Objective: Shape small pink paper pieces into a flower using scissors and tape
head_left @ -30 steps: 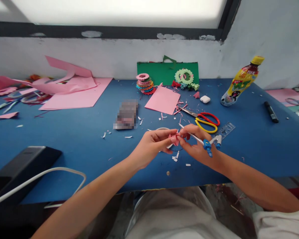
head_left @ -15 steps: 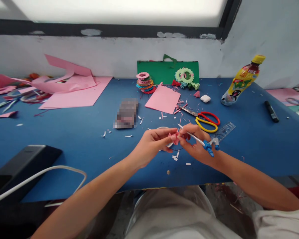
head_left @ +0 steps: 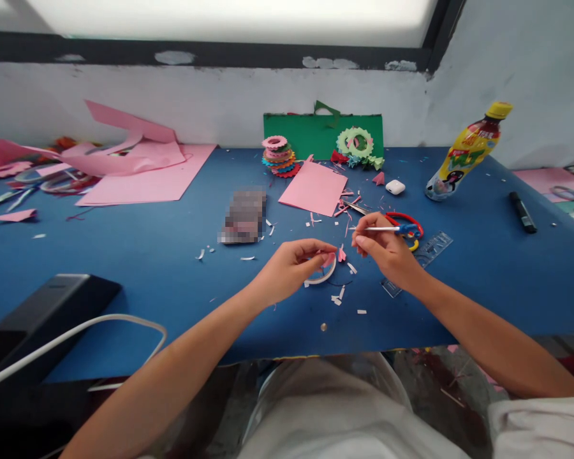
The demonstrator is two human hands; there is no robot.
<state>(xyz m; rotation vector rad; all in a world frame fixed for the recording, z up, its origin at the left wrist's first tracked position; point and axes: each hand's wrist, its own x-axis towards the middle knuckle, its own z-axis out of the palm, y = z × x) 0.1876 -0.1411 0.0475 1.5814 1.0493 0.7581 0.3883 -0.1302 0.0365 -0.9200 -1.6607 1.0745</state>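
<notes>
My left hand (head_left: 291,268) is closed in a pinch on a small folded pink paper piece (head_left: 329,260), mostly hidden by the fingers. Below these fingers lies a white ring (head_left: 326,276), probably a roll of tape. Just right of the fingertips is another small pink paper piece (head_left: 341,255); I cannot tell whether it touches them. My right hand (head_left: 380,245) is closed around what looks like a drawing compass (head_left: 385,229), with a white shaft and a blue end, held nearly level. Scissors (head_left: 404,218) with red and yellow handles lie partly hidden behind this hand.
A clear ruler (head_left: 435,250) lies right of the right hand. Pink paper (head_left: 316,188), a stack of scalloped paper rings (head_left: 278,159), a white earphone case (head_left: 395,187), a bottle (head_left: 463,156) and a blurred-out phone-like object (head_left: 245,215) stand or lie around. White scraps (head_left: 337,298) are scattered about.
My hands have moved apart. The right hand has gone up and right with the compass, which is now nearly level. The white ring and a small pink piece show more clearly between the hands.
</notes>
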